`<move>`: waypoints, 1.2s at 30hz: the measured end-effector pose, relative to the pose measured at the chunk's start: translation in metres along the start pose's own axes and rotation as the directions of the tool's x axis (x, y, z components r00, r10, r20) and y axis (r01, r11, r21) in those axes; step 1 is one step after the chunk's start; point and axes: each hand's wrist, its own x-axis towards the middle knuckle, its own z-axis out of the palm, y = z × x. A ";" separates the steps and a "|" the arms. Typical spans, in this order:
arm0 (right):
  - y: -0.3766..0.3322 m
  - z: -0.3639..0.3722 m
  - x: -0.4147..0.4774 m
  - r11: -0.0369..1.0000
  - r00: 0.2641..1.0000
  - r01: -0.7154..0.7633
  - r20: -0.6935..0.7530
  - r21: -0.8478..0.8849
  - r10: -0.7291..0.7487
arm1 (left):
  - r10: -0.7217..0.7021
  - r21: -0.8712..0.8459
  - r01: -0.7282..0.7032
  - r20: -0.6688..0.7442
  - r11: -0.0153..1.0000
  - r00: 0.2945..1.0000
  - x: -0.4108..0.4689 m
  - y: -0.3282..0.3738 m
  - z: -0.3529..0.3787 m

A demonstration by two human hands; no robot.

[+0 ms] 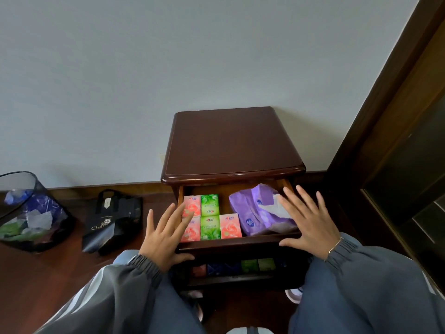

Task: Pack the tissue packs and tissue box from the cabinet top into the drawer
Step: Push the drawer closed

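Hands: left hand (166, 237) and right hand (310, 220) are both spread flat with straight fingers, holding nothing, one at each front corner of the open drawer (238, 242). Thumbs sit at or just under its front rail, fingers reach over the rim. Cabinet (231, 141): top shows only bare wood, no tissue items on it. Drawer stands pulled out and holds all of the load I can see. Tissue box (255, 210), purple and soft-sided, lies tilted in the right half with a sheet sticking out of its slot. Right fingertips are over it, can't tell if touching. Tissue packs (210, 227): five small ones, three pink and two green, flat in two rows in the left half, touching each other. Left fingers overlap the pink ones at the edge. Judgement: packing looks done. What's left, if anything, is pushing the drawer shut, and the hand placement fits that. Lower drawer (240, 266) also stands ajar with more small packs inside, too dim to count.
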 end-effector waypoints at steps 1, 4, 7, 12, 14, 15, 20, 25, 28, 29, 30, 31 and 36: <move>0.001 0.002 0.005 0.999 0.999 -0.034 -0.037 0.006 0.034 | -0.027 -0.008 0.027 -0.023 1.000 0.999 0.005 -0.002 0.002; 0.006 0.010 0.030 0.984 0.981 -0.170 -0.091 0.050 0.174 | -0.139 -0.057 0.138 -0.026 0.989 0.990 0.032 -0.006 0.006; 0.011 0.016 0.070 0.953 0.952 -0.293 -0.067 0.079 0.299 | -0.267 -0.095 0.263 -0.021 0.960 0.964 0.073 -0.015 0.012; 0.016 0.038 0.120 0.940 0.942 -0.336 0.040 0.060 0.334 | -0.312 -0.022 0.313 0.016 0.950 0.950 0.124 -0.029 0.028; 0.014 0.048 0.127 0.929 0.929 -0.364 -0.040 0.064 0.367 | -0.322 -0.007 0.322 -0.032 0.947 0.946 0.133 -0.029 0.034; 0.012 0.053 0.130 0.922 0.919 -0.382 -0.081 0.064 0.386 | -0.323 -0.003 0.324 -0.066 0.946 0.944 0.136 -0.028 0.037; 0.009 0.059 0.137 0.916 0.900 -0.400 -0.180 0.021 0.397 | -0.293 0.063 0.305 -0.149 0.950 0.944 0.143 -0.030 0.045; 0.008 0.055 0.123 0.924 0.928 -0.365 -0.032 0.118 0.371 | -0.351 -0.062 0.346 -0.122 0.936 0.928 0.134 -0.021 0.033; -0.007 0.059 0.082 0.969 0.981 -0.193 0.049 0.153 0.187 | -0.211 -0.124 0.190 -0.195 0.974 0.958 0.099 0.001 0.035; -0.017 0.063 0.061 0.973 0.988 -0.125 0.115 0.192 0.104 | -0.141 -0.147 0.111 -0.210 0.983 0.967 0.078 0.012 0.042; -0.028 0.068 0.038 0.964 0.979 -0.094 0.200 0.248 0.044 | -0.127 -0.192 0.092 -0.175 0.977 0.976 0.056 0.023 0.050; -0.039 0.074 0.016 0.951 0.956 -0.121 0.291 0.286 0.034 | -0.168 -0.286 0.147 -0.051 0.947 0.984 0.034 0.033 0.058; -0.032 0.087 -0.027 0.524 0.611 -0.771 0.653 0.362 0.448 | -0.514 -0.380 0.908 0.751 0.175 0.414 -0.012 0.040 0.086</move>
